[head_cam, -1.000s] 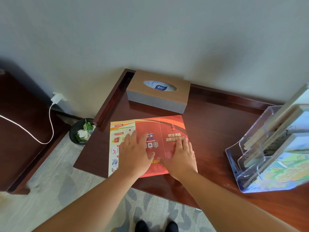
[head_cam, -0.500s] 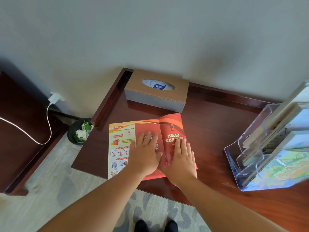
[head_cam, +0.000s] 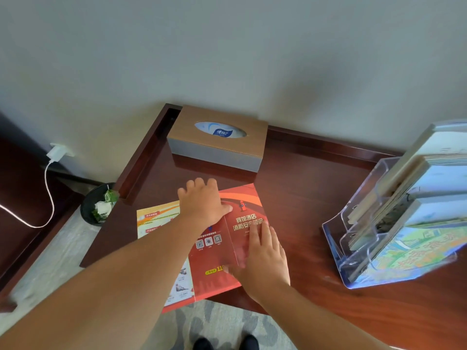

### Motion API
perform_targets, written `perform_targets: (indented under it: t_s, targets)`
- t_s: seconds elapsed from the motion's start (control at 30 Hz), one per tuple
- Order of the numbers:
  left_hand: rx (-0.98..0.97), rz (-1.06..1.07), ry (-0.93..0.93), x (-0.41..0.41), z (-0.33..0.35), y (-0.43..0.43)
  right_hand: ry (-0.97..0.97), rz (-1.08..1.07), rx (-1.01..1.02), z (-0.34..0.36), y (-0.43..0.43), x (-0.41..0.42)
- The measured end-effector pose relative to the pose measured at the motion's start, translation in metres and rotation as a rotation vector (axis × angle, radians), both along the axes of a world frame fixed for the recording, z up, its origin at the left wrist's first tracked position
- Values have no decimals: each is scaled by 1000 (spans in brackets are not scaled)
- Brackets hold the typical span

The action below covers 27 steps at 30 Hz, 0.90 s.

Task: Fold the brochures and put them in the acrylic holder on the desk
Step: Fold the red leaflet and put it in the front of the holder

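A red and yellow brochure lies on the dark wooden desk, with its near edge hanging over the desk's front. My left hand lies flat on its far part, fingers reaching past the top edge and thumb on the crease. My right hand presses flat on the red right panel, fingers spread. The clear acrylic holder stands on the right of the desk, with several brochures stacked in its tiers.
A brown tissue box sits at the back of the desk against the wall. Left of the desk, on the floor, are a small black bin and a white charger with its cable. My shoes show below.
My left hand has slid away from me along the crease to the brochure's top edge. My right hand stays on the right panel, which now lies flatter.
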State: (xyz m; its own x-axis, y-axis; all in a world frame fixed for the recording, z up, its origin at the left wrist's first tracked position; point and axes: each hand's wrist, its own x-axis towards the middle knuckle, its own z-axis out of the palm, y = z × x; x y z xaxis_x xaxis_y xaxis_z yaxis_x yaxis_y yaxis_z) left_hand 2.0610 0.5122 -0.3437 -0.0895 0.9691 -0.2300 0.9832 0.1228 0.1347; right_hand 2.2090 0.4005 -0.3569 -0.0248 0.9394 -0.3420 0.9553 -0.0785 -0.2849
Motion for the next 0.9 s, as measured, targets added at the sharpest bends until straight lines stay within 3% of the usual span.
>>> perform_targets:
  t_s: [0.17, 0.37, 0.53, 0.73, 0.9]
  targets:
    - [-29, 31, -36, 4, 0, 10, 26, -25, -7, 1, -3, -1]
    - [40, 27, -365, 6, 14, 10, 114, -96, 22, 9, 7, 0]
    - [179, 36, -440, -1, 39, 17, 234, -255, 110, 25, 31, 11]
    - [191, 5, -561, 0, 58, 18, 846, -565, -82, 43, 63, 34]
    - [228, 63, -739, 10, 73, 15, 1202, -496, -353, 54, 55, 31]
